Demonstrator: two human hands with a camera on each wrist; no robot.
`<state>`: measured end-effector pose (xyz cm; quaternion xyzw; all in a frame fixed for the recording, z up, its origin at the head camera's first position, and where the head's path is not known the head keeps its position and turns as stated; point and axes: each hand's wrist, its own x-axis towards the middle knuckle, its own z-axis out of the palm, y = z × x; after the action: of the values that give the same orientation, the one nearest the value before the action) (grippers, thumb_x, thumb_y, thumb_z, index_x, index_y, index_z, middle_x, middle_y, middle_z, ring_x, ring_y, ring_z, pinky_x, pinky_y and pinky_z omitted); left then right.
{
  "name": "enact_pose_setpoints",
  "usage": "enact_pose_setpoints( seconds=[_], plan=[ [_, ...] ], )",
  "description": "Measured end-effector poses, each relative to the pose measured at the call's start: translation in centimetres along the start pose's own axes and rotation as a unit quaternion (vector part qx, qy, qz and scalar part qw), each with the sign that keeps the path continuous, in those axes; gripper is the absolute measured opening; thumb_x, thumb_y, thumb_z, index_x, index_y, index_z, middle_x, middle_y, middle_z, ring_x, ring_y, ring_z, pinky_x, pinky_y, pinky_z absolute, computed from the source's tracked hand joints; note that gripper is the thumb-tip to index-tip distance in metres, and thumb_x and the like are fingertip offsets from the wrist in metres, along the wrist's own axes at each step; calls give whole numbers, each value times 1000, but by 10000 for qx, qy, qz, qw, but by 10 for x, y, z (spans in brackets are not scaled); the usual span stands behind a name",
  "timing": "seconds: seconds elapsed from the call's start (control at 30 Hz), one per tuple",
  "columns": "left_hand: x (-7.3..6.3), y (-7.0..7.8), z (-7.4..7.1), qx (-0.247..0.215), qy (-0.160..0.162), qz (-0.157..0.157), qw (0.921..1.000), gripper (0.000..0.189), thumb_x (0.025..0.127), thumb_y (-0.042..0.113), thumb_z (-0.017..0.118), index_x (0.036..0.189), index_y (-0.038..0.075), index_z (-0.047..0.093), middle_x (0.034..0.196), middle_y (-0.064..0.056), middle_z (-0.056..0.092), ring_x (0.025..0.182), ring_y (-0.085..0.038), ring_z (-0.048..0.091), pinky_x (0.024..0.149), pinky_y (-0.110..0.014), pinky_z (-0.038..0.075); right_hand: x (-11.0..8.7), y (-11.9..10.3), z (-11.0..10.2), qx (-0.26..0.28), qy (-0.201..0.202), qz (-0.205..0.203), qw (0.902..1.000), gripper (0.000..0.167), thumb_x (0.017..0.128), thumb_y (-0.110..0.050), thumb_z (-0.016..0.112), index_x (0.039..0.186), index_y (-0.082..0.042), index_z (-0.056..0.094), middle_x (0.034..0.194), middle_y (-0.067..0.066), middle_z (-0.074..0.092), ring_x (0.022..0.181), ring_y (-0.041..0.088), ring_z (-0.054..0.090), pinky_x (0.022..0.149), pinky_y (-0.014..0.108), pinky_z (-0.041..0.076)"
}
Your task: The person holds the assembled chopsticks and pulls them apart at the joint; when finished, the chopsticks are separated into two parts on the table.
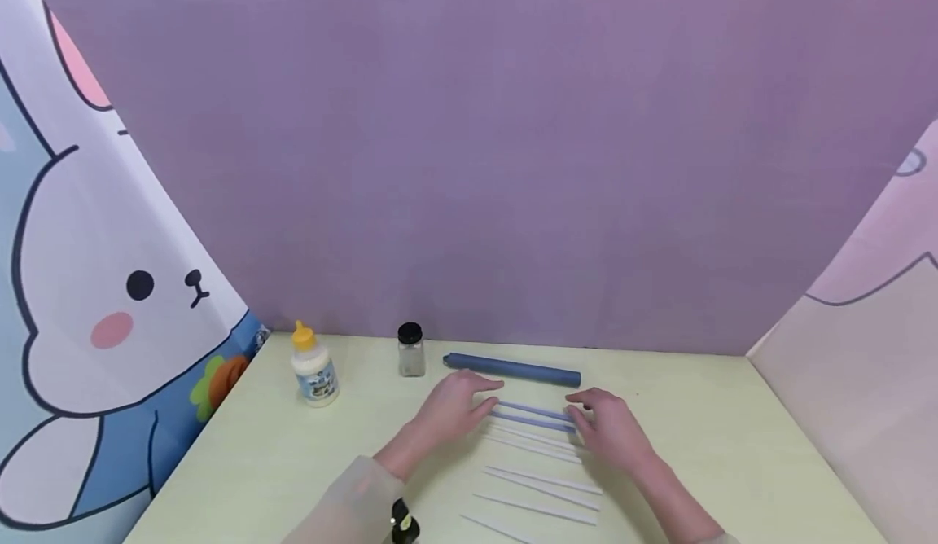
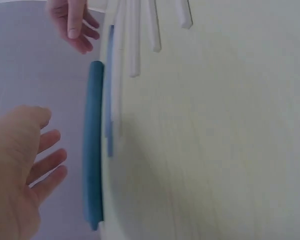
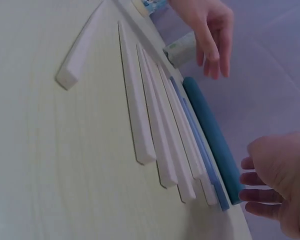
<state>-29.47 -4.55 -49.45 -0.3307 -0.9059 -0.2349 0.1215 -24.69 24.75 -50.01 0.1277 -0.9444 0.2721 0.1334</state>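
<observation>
My left hand (image 1: 458, 404) hovers by the left ends of two thin blue sticks (image 1: 535, 423), its fingers loosely bent and holding nothing. Across from it, my right hand (image 1: 610, 428) is near their right ends, also without a visible grip. In the right wrist view, the blue sticks (image 3: 202, 145) lie beside several white tapered sticks (image 3: 135, 100), square at the thick end like chopsticks. Just behind them lies a dark blue cylindrical roll (image 1: 513, 369), which shows teal in the left wrist view. Whether any fingertip touches a blue stick cannot be told.
A white glue bottle (image 1: 317, 373) with a yellow cap stands at the back left. Right of it is a small clear jar (image 1: 411, 353) with a black lid. A purple wall (image 1: 498, 161) rises behind the pale table (image 1: 703, 446); rabbit-print fabric (image 1: 88, 226) borders the left.
</observation>
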Motion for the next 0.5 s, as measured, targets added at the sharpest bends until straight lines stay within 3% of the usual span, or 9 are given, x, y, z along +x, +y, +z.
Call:
enact_pose_setpoints(
  seconds=[0.13,0.2,0.37,0.5],
  plan=[
    [16,2,19,83,-434,-77,9990,26,100,20,73,125,16,79,115,1,82,78,-10,66,99,-38,59,3,5,4,-86,-79,41,9999,14,96,-10,77,108,-7,81,108,7,79,96,23,76,85,39,62],
    [22,4,28,77,-565,-138,9983,23,100,19,73,121,17,81,112,3,82,76,-7,65,98,-35,59,4,9,5,-141,-73,-13,9999,11,94,-7,78,104,-7,81,102,5,78,90,21,75,80,35,62],
    [30,6,42,303,-585,-249,9975,14,98,16,77,108,19,85,102,8,83,97,-9,77,105,-32,56,7,16,12,-408,-119,-549,9976,9,88,0,80,94,-5,82,88,2,74,80,14,69,75,29,60],
    [32,5,43,539,-507,-170,9971,10,95,15,80,101,20,87,97,10,83,97,-10,77,107,-31,54,10,16,14,-504,-157,-688,9962,11,83,3,81,90,-6,82,83,0,71,78,13,67,73,27,59]
  ],
)
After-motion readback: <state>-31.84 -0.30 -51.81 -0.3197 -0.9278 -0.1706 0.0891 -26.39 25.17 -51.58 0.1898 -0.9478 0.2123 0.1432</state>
